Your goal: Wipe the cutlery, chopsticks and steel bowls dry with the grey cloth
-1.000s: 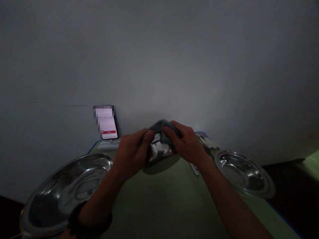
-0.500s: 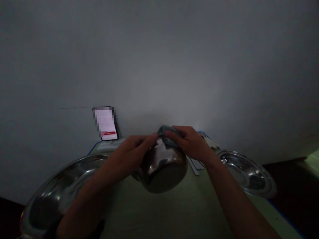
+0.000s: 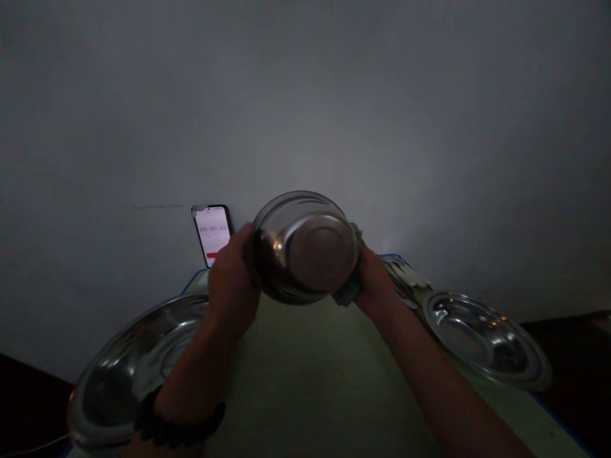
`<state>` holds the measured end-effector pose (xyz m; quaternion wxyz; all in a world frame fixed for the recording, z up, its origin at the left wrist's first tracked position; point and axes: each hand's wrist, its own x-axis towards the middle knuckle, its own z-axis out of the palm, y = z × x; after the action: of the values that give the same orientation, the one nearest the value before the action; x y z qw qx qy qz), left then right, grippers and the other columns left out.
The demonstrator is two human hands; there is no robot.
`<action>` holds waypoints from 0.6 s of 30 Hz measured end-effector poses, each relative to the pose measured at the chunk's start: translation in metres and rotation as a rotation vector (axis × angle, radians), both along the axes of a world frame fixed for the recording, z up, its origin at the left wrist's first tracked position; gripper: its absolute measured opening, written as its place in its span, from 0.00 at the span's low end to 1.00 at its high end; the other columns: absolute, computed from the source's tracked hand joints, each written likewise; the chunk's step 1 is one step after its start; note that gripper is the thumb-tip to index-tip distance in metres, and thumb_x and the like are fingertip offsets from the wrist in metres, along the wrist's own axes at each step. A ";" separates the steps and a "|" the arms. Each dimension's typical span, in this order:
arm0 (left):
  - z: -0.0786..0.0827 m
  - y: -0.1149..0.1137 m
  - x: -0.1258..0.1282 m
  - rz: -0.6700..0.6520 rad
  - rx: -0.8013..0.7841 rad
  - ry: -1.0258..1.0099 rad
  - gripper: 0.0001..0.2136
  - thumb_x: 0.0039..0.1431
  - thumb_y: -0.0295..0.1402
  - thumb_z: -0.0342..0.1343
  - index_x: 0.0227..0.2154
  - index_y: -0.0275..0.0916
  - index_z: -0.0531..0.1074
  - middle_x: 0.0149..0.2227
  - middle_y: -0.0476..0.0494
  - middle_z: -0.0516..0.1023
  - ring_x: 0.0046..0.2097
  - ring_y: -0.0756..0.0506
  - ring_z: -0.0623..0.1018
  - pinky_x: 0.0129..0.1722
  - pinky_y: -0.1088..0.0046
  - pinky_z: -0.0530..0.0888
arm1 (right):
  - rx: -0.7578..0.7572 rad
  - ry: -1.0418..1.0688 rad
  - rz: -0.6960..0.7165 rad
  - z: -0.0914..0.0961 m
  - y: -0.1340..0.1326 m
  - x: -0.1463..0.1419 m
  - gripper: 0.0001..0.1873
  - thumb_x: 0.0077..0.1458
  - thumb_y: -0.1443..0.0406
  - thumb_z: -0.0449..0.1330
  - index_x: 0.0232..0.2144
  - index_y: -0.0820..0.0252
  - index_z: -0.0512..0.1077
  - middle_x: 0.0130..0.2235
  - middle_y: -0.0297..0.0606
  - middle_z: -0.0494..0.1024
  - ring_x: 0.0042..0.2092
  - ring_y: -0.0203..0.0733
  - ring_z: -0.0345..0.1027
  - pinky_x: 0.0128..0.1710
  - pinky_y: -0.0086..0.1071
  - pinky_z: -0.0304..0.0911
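A shiny metal bowl is held up above the table, tilted so its round base faces me. My left hand is closed on its left edge. On the other side, my right hand is closed on a grey-green cloth, which lies against the bowl's right side. The inside of the bowl is turned away and hidden, as are most of my fingertips.
A large metal basin stands at the left, a smaller one at the right. White-handled cutlery lies at the back right of the green table. A phone showing a timer leans against the wall.
The bowl has risen and turned so its base faces me. My left hand has shifted from its upper rim to its left edge; the right hand and cloth went from its top to its right side.
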<state>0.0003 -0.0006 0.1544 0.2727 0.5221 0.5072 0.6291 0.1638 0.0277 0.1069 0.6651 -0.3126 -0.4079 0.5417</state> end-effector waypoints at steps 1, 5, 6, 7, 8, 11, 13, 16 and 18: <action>0.001 -0.002 0.000 -0.086 -0.020 0.056 0.10 0.54 0.41 0.51 0.24 0.43 0.72 0.25 0.50 0.76 0.30 0.48 0.74 0.25 0.74 0.70 | 0.027 -0.050 -0.007 0.004 -0.002 0.009 0.22 0.49 0.47 0.55 0.35 0.56 0.73 0.32 0.37 0.79 0.33 0.39 0.71 0.29 0.30 0.66; 0.006 -0.011 0.001 -0.428 -0.166 0.235 0.15 0.53 0.44 0.53 0.20 0.40 0.75 0.21 0.48 0.76 0.24 0.48 0.74 0.22 0.75 0.69 | 0.148 -0.444 0.042 0.021 -0.012 0.037 0.18 0.48 0.50 0.58 0.30 0.58 0.74 0.26 0.33 0.76 0.28 0.36 0.68 0.26 0.28 0.62; 0.006 -0.013 0.002 -0.475 -0.191 0.267 0.17 0.53 0.45 0.52 0.20 0.39 0.75 0.21 0.48 0.76 0.23 0.49 0.73 0.21 0.76 0.68 | 0.193 -0.538 0.045 0.023 -0.015 0.038 0.17 0.48 0.51 0.59 0.28 0.59 0.74 0.25 0.32 0.76 0.27 0.35 0.67 0.26 0.27 0.61; 0.006 -0.014 0.003 -0.498 -0.203 0.289 0.17 0.52 0.47 0.52 0.20 0.39 0.75 0.20 0.48 0.76 0.22 0.49 0.72 0.20 0.77 0.66 | 0.232 -0.606 0.047 0.025 -0.017 0.037 0.17 0.48 0.52 0.59 0.28 0.59 0.75 0.25 0.32 0.75 0.27 0.34 0.67 0.26 0.27 0.60; 0.005 -0.014 0.003 -0.491 -0.201 0.292 0.18 0.52 0.47 0.53 0.20 0.38 0.75 0.19 0.48 0.75 0.21 0.50 0.71 0.19 0.77 0.65 | 0.259 -0.638 0.046 0.026 -0.018 0.034 0.17 0.48 0.52 0.59 0.27 0.59 0.75 0.25 0.31 0.75 0.27 0.34 0.66 0.26 0.26 0.60; 0.000 -0.010 0.003 -0.376 -0.169 0.170 0.18 0.50 0.48 0.55 0.17 0.37 0.73 0.15 0.50 0.70 0.17 0.53 0.66 0.15 0.79 0.60 | 0.256 -0.533 -0.018 0.021 -0.017 0.019 0.17 0.49 0.51 0.58 0.28 0.59 0.75 0.25 0.31 0.75 0.27 0.33 0.66 0.26 0.26 0.59; -0.003 -0.004 0.003 -0.283 -0.141 -0.005 0.18 0.48 0.47 0.56 0.16 0.37 0.72 0.13 0.52 0.68 0.15 0.53 0.64 0.14 0.79 0.58 | 0.203 -0.358 -0.083 0.014 -0.013 0.008 0.17 0.50 0.51 0.57 0.30 0.58 0.75 0.27 0.31 0.76 0.28 0.33 0.67 0.28 0.27 0.61; -0.008 0.005 0.004 -0.117 -0.088 -0.307 0.17 0.48 0.45 0.57 0.15 0.39 0.69 0.13 0.54 0.66 0.15 0.54 0.64 0.14 0.79 0.60 | 0.084 -0.075 -0.090 0.002 -0.007 -0.006 0.19 0.51 0.49 0.54 0.34 0.56 0.74 0.31 0.33 0.78 0.31 0.35 0.70 0.30 0.28 0.64; -0.009 0.011 0.003 -0.043 -0.076 -0.464 0.14 0.48 0.43 0.58 0.16 0.39 0.69 0.14 0.55 0.67 0.16 0.54 0.65 0.16 0.79 0.63 | 0.016 0.047 -0.050 -0.006 -0.003 -0.012 0.21 0.52 0.48 0.52 0.35 0.55 0.73 0.33 0.34 0.79 0.32 0.35 0.71 0.29 0.28 0.65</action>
<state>0.0038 0.0102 0.1451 0.4149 0.3635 0.4429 0.7068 0.1514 0.0247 0.1007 0.6905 -0.3046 -0.3887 0.5286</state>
